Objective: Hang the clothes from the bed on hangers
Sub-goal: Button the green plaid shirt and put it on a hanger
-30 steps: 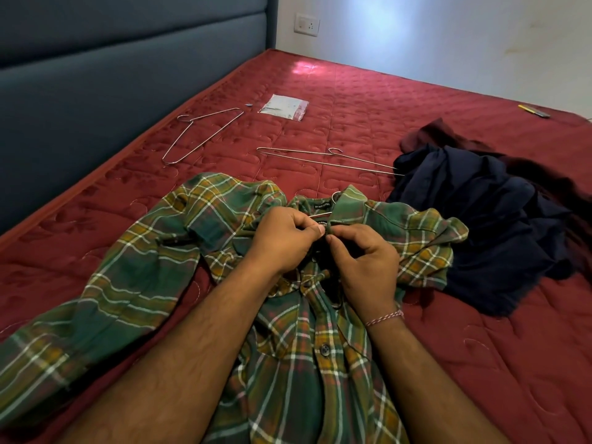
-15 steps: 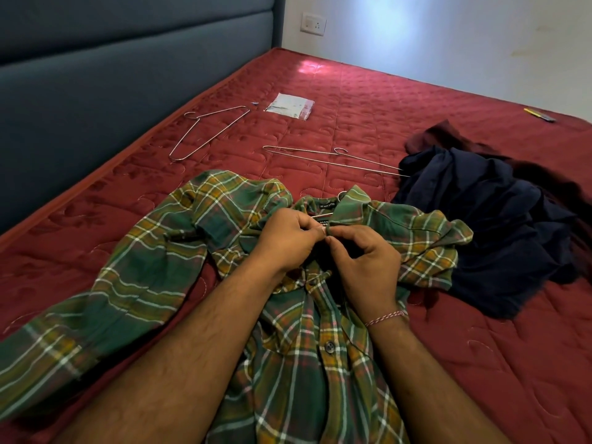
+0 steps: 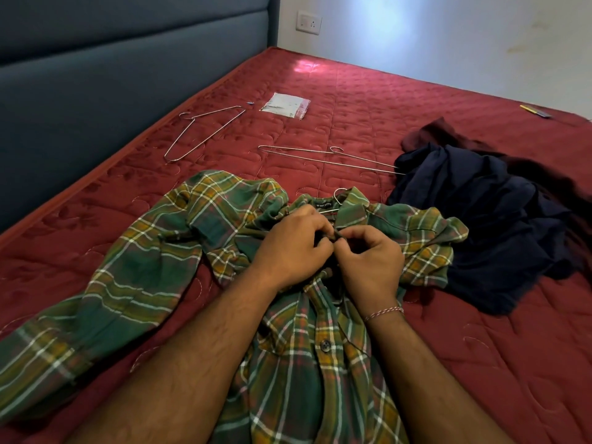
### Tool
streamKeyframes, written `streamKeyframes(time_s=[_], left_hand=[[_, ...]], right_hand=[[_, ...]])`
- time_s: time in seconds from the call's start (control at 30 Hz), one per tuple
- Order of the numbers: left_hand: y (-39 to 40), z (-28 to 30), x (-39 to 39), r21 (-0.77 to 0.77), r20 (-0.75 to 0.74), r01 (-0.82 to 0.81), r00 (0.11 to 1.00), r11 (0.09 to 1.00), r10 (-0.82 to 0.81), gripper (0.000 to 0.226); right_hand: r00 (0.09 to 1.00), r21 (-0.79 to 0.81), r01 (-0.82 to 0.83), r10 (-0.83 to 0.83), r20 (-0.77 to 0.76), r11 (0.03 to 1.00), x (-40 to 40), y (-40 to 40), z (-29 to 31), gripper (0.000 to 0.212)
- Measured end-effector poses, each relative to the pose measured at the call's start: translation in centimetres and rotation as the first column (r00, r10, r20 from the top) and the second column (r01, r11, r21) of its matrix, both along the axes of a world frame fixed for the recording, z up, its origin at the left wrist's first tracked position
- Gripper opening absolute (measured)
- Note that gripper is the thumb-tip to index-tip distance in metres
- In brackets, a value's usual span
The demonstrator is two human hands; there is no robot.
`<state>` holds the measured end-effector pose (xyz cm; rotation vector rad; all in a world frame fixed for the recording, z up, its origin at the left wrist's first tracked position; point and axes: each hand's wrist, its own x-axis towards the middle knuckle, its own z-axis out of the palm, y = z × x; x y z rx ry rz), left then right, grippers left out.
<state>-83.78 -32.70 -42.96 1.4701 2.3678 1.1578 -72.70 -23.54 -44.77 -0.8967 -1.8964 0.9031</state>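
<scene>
Both hands' fingers [image 3: 323, 233] pinch plaid shirt [image 3: 304, 363] collar; 2 hangers [image 3: 205, 133], navy clothes [image 3: 487, 219] beyond.

Bedroom corner: bed with padded headboard against a pale wall.

Item 1, mattress [image 3: 368, 100]: dark red, quilted with a stitched leaf and curl pattern, piped edge along the left side, filling most of the view. Item 2, headboard [image 3: 112, 75]: blue-grey upholstery in horizontal padded panels, running along the left of the mattress. Item 3, wall [image 3: 448, 33]: plain, pale, faintly marked at right, with a soft bluish patch of light near the middle. Item 4, wall socket [image 3: 309, 23]: white plate, mounted just beside the headboard's end. A small bright patch falls on the mattress below it.
</scene>
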Motion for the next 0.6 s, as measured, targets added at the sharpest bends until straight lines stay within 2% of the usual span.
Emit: streamKeyframes(time_s=[0.07, 0.2, 0.4, 0.5, 0.6], left_hand=[[0.1, -0.5, 0.0, 0.015, -0.053, 0.008, 0.999, 1.000, -0.007, 0.018], [0.1, -0.8, -0.1, 0.022, -0.145, 0.002, 0.989, 1.000, 0.001, 0.050], [0.3, -1.0, 0.2, 0.001, -0.243, 0.013, 0.970, 1.000, -0.013, 0.035], [0.2, -1.3, 0.1, 0.021, -0.231, -0.012, 0.973, 1.000, 0.016, 0.033], [0.2, -1.3, 0.0, 0.054, -0.207, -0.014, 0.978, 0.998, 0.025, 0.030]], right_hand=[[0.999, -0.039, 0.014, -0.016, -0.040, 0.999, 0.1, 0.2, 0.1, 0.017], [0.998, -0.047, 0.024, -0.027, -0.062, 0.999, 0.3, 0.3, 0.1, 0.012], [0.998, -0.047, 0.031, -0.034, -0.057, 0.998, 0.4, 0.5, 0.0, 0.008], [0.995, -0.100, -0.096, 0.091, -0.051, 0.990, 0.9, 1.1, 0.2, 0.018], [0.956, -0.272, -0.284, 0.249, -0.155, 0.919, 1.8, 1.9, 0.5, 0.033]])
